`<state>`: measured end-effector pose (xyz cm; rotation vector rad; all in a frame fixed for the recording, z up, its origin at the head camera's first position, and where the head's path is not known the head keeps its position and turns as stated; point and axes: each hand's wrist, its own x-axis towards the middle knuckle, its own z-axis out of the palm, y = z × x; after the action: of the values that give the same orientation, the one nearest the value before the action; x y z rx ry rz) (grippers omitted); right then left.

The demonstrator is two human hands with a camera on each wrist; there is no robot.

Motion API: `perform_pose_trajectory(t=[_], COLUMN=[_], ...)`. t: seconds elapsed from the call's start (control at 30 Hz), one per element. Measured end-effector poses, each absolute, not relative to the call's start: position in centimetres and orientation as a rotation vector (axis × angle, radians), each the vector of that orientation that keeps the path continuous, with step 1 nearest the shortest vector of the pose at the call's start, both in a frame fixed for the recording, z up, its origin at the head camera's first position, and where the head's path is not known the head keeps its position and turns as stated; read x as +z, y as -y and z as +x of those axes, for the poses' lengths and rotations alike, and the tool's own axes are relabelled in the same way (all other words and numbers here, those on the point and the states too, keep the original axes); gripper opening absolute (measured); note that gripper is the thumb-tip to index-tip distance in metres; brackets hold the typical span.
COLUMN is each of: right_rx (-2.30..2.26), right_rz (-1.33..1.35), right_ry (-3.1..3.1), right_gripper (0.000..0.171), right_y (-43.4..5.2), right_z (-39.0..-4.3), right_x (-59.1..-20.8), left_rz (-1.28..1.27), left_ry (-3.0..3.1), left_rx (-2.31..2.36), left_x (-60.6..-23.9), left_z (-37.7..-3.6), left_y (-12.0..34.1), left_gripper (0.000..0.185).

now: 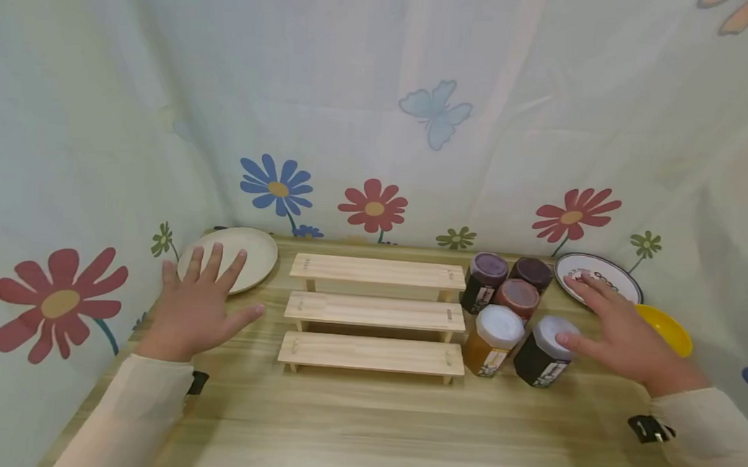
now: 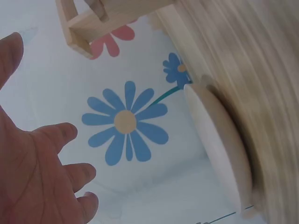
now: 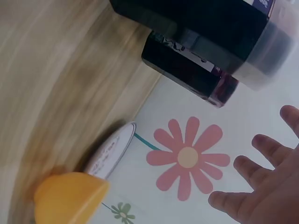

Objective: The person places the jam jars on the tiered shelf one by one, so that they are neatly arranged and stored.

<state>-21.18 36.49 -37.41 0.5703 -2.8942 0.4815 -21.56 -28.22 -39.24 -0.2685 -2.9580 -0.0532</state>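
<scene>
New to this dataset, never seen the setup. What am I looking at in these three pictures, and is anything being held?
No machine here: a person works with bare hands and wears three cameras. The wide picture comes from the head, looking down at a wooden table inside a flowered cloth backdrop. The other two come from the wrists, so they look tilted and blurred.

On the table: a three-step wooden rack in the middle, a beige plate at left, five jars at right, then a patterned plate and a yellow bowl.

The left hand hovers spread in front of the beige plate. The right hand is open too, its thumb at the lid of the dark jar. Nothing is gripped.
</scene>
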Motion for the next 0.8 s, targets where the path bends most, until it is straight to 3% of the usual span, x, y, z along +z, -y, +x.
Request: perform_pose_trajectory(t=[0.8], right_rx=[0.949], right_rz=[0.493], right_ry=[2.857], right_gripper=[0.092], right_y=[-35.4], right_z=[-20.0], right_x=[-40.0], left_rz=[-0.463], left_ry=[2.883], left_rx=[-0.568], left_x=[-41.1], left_z=[-22.7], left_y=[25.9], left_gripper=[0.082])
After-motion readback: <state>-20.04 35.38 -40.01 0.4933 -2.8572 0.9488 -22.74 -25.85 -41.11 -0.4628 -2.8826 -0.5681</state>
